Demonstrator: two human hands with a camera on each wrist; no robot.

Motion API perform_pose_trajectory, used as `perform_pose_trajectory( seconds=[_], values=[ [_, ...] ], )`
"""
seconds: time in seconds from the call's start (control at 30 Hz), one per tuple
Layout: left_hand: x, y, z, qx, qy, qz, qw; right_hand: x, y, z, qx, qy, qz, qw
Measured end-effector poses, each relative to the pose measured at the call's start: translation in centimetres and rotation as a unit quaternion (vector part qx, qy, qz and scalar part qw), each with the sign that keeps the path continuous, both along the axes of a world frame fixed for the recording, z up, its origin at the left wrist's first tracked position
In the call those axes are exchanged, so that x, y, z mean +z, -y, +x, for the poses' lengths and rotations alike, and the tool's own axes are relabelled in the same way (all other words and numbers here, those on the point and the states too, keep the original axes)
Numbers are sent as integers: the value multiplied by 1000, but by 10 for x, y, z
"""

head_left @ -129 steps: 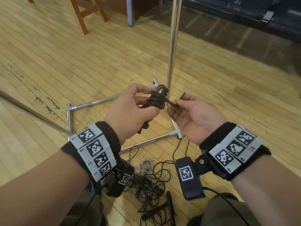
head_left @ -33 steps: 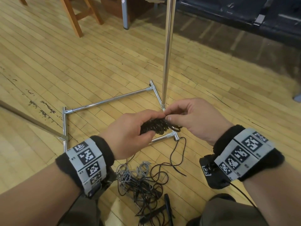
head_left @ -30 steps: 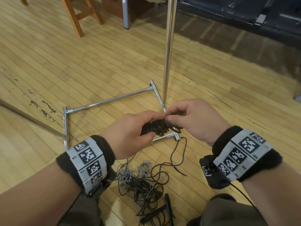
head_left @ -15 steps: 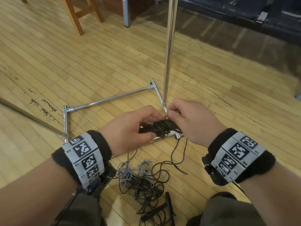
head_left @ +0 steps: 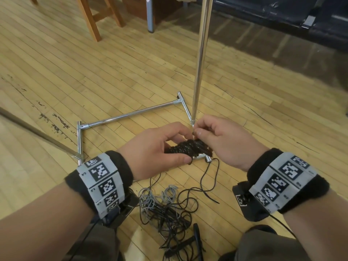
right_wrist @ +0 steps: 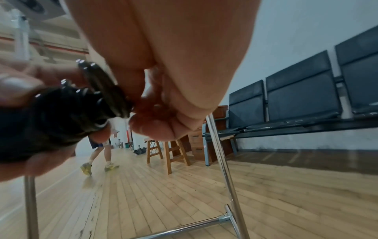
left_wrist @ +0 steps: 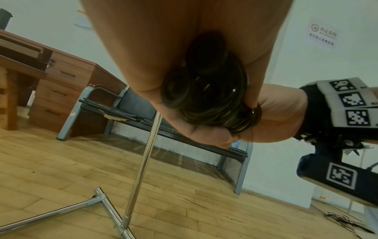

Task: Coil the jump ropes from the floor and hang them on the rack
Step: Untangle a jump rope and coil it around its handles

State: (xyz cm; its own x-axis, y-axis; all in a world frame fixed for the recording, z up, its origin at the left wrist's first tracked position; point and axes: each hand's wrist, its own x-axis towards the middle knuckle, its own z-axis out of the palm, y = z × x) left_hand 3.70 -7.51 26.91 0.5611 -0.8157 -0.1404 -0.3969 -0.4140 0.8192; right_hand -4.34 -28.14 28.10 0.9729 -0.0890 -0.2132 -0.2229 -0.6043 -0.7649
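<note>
A black jump rope wound into a tight coil (head_left: 188, 148) sits between both hands above the floor. My left hand (head_left: 160, 147) grips the coil from the left, fingers and thumb curled round it (left_wrist: 206, 90). My right hand (head_left: 216, 140) pinches the coil's right end and a strand of the rope (right_wrist: 106, 90) between thumb and forefinger. A loose black tail (head_left: 209, 178) hangs from the coil to the floor. The chrome rack's upright pole (head_left: 200, 59) rises just behind the hands, its base frame (head_left: 131, 115) lying on the floor.
A tangle of grey and black ropes (head_left: 165, 210) lies on the wooden floor near my knees, with black handles (head_left: 196, 236). Wooden stool legs (head_left: 90, 17) and a dark bench (head_left: 282, 14) stand at the back. A person (right_wrist: 100, 150) walks far off.
Since 4.3 s ago the hands have dropped lower with the coil turned flat. In the last second the right hand's pinch has shifted slightly on the coil's end; the left hand's grip holds.
</note>
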Motion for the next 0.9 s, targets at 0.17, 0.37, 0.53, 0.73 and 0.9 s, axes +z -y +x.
perform_pose_trajectory(
  seconds=[0.17,0.37,0.53,0.73,0.9],
  values=[
    [-2,1,-1,-23,24,-2,999,2,8,-1,30,-45,60,997],
    [1,5,0,-59,55,4,997,-12,5,-1,-65,-28,118,990],
    [3,7,-1,-45,0,-13,999,-13,5,2,-166,-13,192,967],
    [9,8,-5,-32,-29,-3,999,-15,-8,2,-194,13,154,969],
    [4,20,-19,56,-40,-2,998,-12,-21,2,-186,35,134,973]
  ],
)
